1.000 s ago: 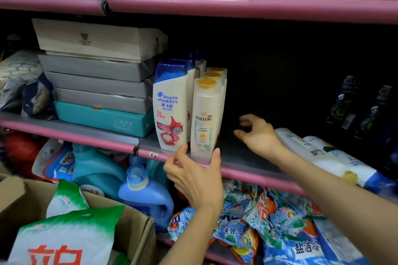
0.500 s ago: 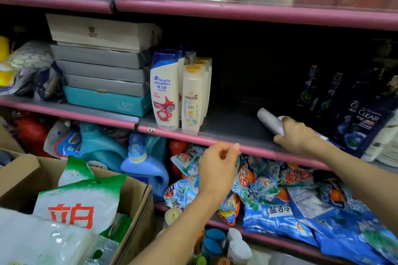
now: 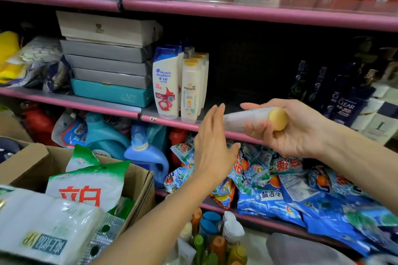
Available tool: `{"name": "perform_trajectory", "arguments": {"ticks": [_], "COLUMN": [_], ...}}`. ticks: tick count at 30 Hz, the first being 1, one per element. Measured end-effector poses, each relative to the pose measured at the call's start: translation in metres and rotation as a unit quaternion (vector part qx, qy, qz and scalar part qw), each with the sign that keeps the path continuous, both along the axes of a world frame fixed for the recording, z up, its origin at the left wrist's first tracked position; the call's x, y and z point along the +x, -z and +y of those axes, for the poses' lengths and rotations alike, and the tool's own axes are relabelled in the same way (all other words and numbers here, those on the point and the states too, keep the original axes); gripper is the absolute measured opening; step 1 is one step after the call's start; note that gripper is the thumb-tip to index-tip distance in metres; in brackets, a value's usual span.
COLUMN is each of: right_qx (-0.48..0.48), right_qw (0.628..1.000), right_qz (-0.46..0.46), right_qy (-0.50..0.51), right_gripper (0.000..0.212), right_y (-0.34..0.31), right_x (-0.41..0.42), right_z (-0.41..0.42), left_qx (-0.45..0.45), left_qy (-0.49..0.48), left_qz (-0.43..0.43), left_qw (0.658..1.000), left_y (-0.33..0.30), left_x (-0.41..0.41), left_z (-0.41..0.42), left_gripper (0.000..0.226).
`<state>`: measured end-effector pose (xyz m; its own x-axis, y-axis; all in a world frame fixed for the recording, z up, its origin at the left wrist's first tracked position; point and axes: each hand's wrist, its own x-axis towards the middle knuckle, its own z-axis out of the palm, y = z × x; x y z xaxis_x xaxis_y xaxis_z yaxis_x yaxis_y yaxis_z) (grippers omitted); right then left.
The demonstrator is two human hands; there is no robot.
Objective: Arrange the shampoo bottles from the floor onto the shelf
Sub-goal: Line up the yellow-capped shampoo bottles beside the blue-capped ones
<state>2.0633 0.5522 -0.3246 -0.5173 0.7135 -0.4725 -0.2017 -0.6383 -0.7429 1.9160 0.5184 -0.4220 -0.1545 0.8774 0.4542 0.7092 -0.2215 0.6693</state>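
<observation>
My right hand [image 3: 299, 129] grips a white shampoo bottle with a yellow cap [image 3: 254, 119], held lying sideways in front of the pink-edged middle shelf [image 3: 168, 122], cap toward me. My left hand [image 3: 213, 148] is open with straight fingers, close to the bottle's far end; whether it touches is unclear. On the shelf stand a row of white Pantene bottles [image 3: 190, 90] and a row of blue-capped Head & Shoulders bottles [image 3: 165, 82]. More bottles [image 3: 211, 234] stand on the floor below.
Stacked grey and teal boxes [image 3: 109, 71] fill the shelf's left. Dark Clear bottles [image 3: 344, 101] stand at the right, with a dark gap between them and the Pantene row. Detergent bags [image 3: 290, 191] and blue jugs [image 3: 148, 153] lie below. A cardboard box [image 3: 137, 180] sits at lower left.
My right hand lifted the yellow-capped bottle off the shelf's right part and brought it forward. My left hand rose from the shelf edge toward the bottle.
</observation>
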Motion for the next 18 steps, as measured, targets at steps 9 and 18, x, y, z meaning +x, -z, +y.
{"name": "perform_trajectory", "arguments": {"ticks": [9, 18], "right_qx": [-0.05, 0.01], "right_qw": [0.986, 0.996], "right_qz": [0.044, -0.002], "right_qy": [-0.154, -0.085], "right_gripper": [0.035, 0.059], "right_y": [-0.002, -0.009], "right_x": [-0.009, 0.003], "right_z": [-0.033, -0.042], "left_qx": [-0.072, -0.199], "left_qy": [0.101, 0.22], "left_qz": [-0.144, -0.222], "left_qw": [0.982, 0.929], "left_y": [0.002, -0.002], "left_x": [-0.022, -0.005], "left_z": [-0.018, -0.034], "left_gripper": [0.032, 0.018]}}
